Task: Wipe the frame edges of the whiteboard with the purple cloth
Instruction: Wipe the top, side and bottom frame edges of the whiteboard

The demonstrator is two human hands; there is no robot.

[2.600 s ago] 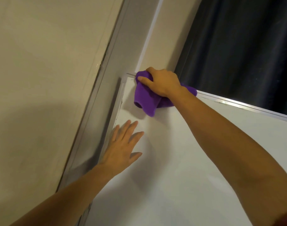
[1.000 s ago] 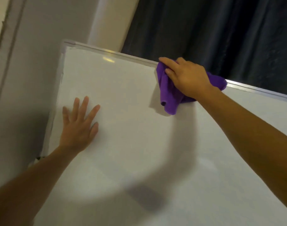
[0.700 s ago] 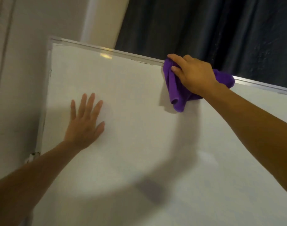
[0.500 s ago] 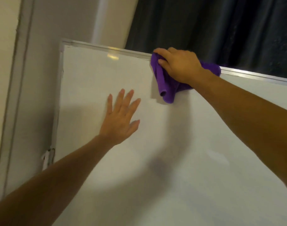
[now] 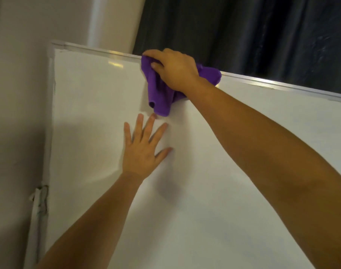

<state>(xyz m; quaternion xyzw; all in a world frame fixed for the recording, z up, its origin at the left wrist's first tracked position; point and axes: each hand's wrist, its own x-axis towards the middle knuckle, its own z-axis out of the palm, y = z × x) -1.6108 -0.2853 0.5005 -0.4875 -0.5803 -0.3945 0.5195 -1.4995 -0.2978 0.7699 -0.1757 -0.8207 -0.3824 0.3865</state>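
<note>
Right hand [image 5: 174,69] at the top frame edge [image 5: 107,53] of the whiteboard [image 5: 224,191], clamped down over the purple cloth [image 5: 158,94]. Fingers curled over the cloth, fingertips [image 5: 148,53] hooked onto the upper lip of the frame, thumb pressing the fabric from the board side. Grip closed on the cloth.

Cloth bunched, not folded flat — one rolled lobe hangs down over the white surface, a second wad sticks out past the wrist on the right, lying on the frame. The cloth sits on the top edge, somewhat left of the visible middle of that edge, roughly where the pale wall [image 5: 14,113] behind gives way to the dark curtain [image 5: 243,32].

Left hand [image 5: 144,150] flat on the board face, palm down, all five fingers spread and straight, holding nothing. Its middle fingertips lie just under the hanging end of the cloth; whether they touch it, cannot tell.

Both forearms bare, reaching up from the lower corners of the view.

Board tilted in view; silver frame runs along the top and down the left side. The top left corner is visible. A bright glare streak shows on the top edge, just left of the cloth. Low on the left frame edge — a scuffed, grey-marked bracket or fitting [image 5: 39,199], detail unclear
</note>
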